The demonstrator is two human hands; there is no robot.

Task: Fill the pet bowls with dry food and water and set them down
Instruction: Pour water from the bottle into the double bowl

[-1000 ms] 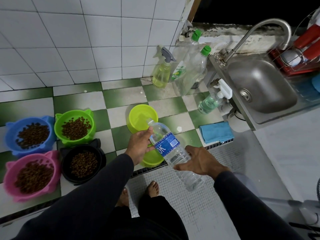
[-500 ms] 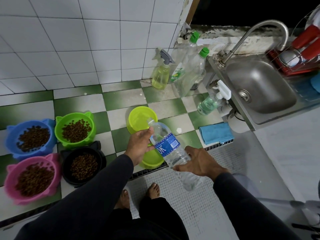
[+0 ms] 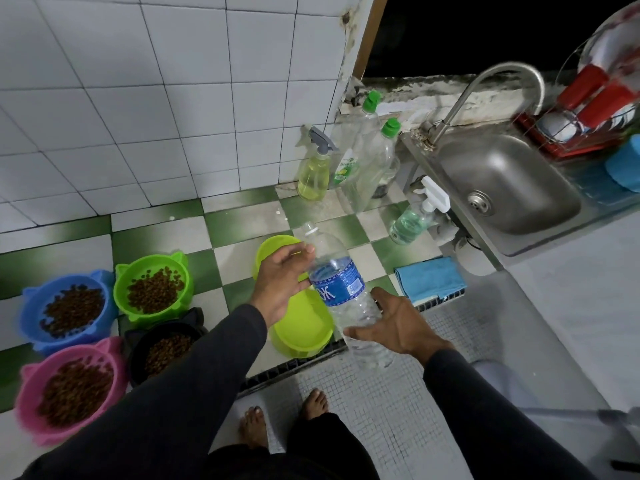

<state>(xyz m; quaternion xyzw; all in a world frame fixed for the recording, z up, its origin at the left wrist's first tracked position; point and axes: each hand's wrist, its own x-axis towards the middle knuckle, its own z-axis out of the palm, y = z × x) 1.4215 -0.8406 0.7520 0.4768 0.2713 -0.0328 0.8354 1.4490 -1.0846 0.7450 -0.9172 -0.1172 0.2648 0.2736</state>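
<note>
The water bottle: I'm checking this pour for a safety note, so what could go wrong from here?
The bottle hangs tilted over the yellow-green bowls, which sit at the floor grate's edge; water could splash down onto it and wet the bare feet. A swing left could soak the kibble bowls.

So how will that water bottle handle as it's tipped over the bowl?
The water bottle looks thin-walled and clear, so it will probably dent under the fingers. It seems mostly full, likely heavy for its size. The right hand grips low, so the neck may swing.
</note>
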